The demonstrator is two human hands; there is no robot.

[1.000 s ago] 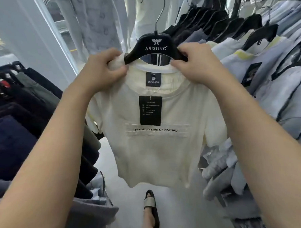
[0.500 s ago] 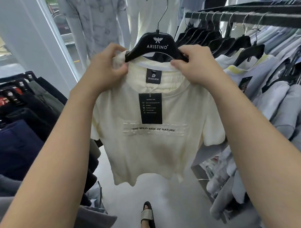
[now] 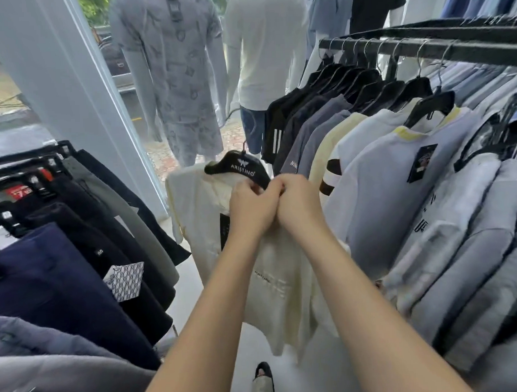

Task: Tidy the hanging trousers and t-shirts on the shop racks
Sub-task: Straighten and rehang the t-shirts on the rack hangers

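Where they meet, left hand (image 3: 252,209) and right hand (image 3: 301,207) pinch the cream t-shirt (image 3: 199,218).

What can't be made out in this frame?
Head view:
hanger: right end hidden under left hand and right hand.
tag on t-shirt: mostly behind left wrist, text unreadable.
print: mostly covered by forearms.
rail: cut off by right edge.

The black hanger (image 3: 239,166) carries the white word ARISTINO. On the cream t-shirt (image 3: 199,209) only NATURE is readable.
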